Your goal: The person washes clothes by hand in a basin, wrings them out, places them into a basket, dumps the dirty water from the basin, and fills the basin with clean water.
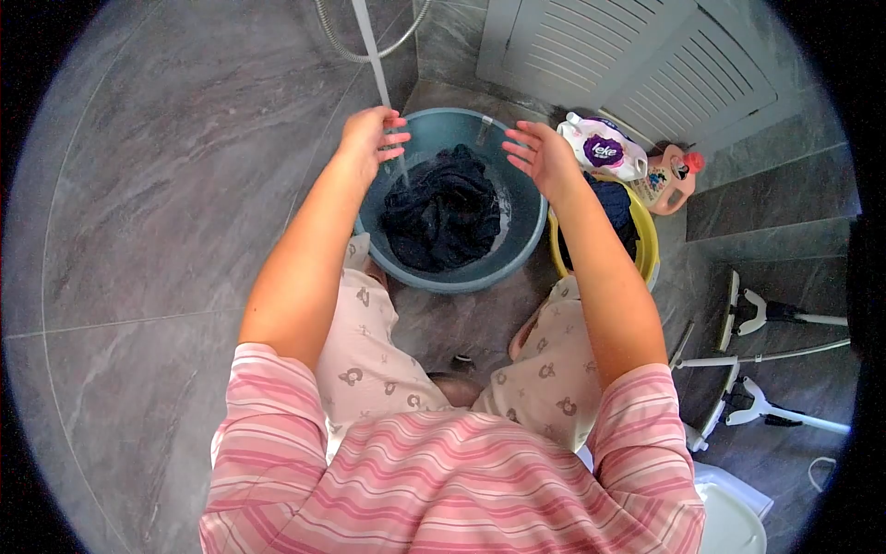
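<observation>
A wide blue-grey basin (524, 242) sits on the floor between my legs. In it lies a heap of wet-looking dark cloth (443, 217), with some liquid beside it. My left hand (371, 143) hovers above the basin's left rim, its fingers apart and nothing in them. Over the right rim is my right hand (543, 159), also empty, fingers spread and turned inward. A pale straight streak (369, 51) comes down from the top, past my left hand towards the cloth. Whether it is a pipe or running water, or both, I cannot tell.
A yellow basin (648, 231) with dark cloth stands at the right, partly behind my right forearm. Beyond it are a white-and-purple detergent pack (604, 148) and a pink jug (666, 180). A grey louvred door (591, 46), a metal hose (343, 54) and white-handled mops (766, 406) surround me.
</observation>
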Demonstrator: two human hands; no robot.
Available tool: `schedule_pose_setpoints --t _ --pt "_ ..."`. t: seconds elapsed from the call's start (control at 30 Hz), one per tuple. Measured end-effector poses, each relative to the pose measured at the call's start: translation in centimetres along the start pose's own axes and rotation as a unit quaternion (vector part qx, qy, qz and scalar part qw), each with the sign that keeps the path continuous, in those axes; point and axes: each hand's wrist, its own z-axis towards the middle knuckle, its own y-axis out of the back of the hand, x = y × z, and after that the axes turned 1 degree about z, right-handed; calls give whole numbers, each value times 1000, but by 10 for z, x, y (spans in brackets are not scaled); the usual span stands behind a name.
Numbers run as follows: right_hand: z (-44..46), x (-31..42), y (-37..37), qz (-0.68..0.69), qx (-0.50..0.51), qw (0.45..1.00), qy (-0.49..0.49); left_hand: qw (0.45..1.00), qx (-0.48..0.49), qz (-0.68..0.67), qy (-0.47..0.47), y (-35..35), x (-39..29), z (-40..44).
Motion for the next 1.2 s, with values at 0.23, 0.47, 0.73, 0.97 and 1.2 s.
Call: schedule_pose_setpoints --t 0.23,0.47,0.73,0.97,1.2 --pt "-1 1 -2 1 -3 1000 0 1000 7 13 0 -6 -1 -6" --pt "0 1 -1 0 -8 1000 -1 1000 10 12 -4 -5 0 -4" --pt "1 1 0 -2 -9 1000 -1 1000 11 19 -1 -5 0 -3" --pt "1 1 -1 -2 -13 1000 -3 1000 16 17 3 -5 -1 -2" --pt "3 0 0 -2 -13 1000 -5 1000 16 14 5 -6 -2 -4"
